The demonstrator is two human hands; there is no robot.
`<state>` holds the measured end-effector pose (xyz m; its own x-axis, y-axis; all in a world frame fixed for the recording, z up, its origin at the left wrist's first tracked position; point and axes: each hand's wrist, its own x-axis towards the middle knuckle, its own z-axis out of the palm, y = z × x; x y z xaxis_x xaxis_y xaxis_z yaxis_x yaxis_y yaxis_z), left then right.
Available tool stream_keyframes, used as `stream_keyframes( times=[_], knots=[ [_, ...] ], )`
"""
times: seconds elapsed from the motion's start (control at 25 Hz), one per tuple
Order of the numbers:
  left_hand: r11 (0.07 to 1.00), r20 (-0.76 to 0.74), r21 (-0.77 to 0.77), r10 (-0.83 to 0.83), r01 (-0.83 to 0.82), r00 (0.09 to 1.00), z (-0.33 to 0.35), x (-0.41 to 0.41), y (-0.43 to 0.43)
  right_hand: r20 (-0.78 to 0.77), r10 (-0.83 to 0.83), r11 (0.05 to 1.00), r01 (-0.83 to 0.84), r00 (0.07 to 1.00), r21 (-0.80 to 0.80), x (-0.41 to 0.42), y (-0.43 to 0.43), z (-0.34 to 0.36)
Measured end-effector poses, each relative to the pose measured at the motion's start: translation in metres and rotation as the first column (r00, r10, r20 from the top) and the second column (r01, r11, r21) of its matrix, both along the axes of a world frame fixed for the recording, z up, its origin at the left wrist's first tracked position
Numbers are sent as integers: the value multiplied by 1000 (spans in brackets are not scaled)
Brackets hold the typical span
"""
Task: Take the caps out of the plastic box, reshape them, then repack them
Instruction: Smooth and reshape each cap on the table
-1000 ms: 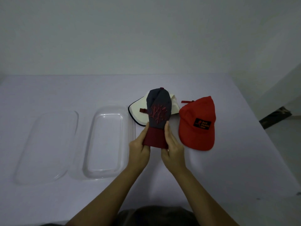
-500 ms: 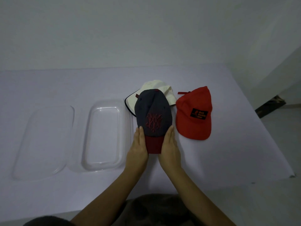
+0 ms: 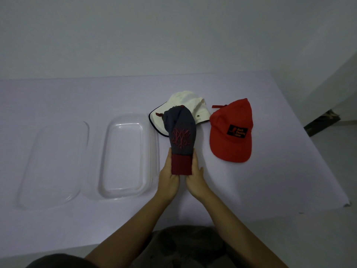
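Note:
A dark grey cap (image 3: 181,132) with red embroidery and a dark red brim is squeezed narrow between my two hands. My left hand (image 3: 167,176) presses the brim's left edge and my right hand (image 3: 195,176) presses its right edge. Behind it a cream cap (image 3: 188,105) with a dark-edged brim lies on the table, partly hidden by the grey cap. A red cap (image 3: 231,132) with a black patch lies flat to the right. The clear plastic box (image 3: 154,147) stands open to the left, with nothing inside.
The box's clear lid (image 3: 54,163) lies left of the box on the white table (image 3: 270,182). The table's right edge runs diagonally past the red cap, with floor beyond. A plain wall rises behind the table.
Half a second ago the grey cap lay spread wide under my hands; now both hands have pressed its brim inward, so the cap is curled narrow again.

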<state>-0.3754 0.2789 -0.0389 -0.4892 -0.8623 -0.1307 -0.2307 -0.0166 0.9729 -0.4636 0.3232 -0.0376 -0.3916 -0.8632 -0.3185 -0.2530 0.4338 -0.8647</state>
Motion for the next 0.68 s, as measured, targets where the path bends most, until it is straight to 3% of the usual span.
stream_keyframes(
  times=[0.16,0.24,0.44,0.56,0.68],
  knots=[
    [998,9,-52,-40,41,999,1,0,-1,-96,-35,999,35,995,-4,-4,3,-3],
    [1000,9,-8,23,-23,1000,2,0,2,-153,-45,999,46,987,1,-5,3,-8],
    [999,-18,30,25,-25,1000,3,0,8,-6,8,997,-9,1000,-76,6,7,-2],
    [997,1,-83,0,0,1000,-1,6,10,-125,50,997,-57,991,-48,-2,7,-7],
    [985,142,-173,24,1,990,-15,10,4,-287,70,997,-57,955,52,-12,13,-20]
  ],
)
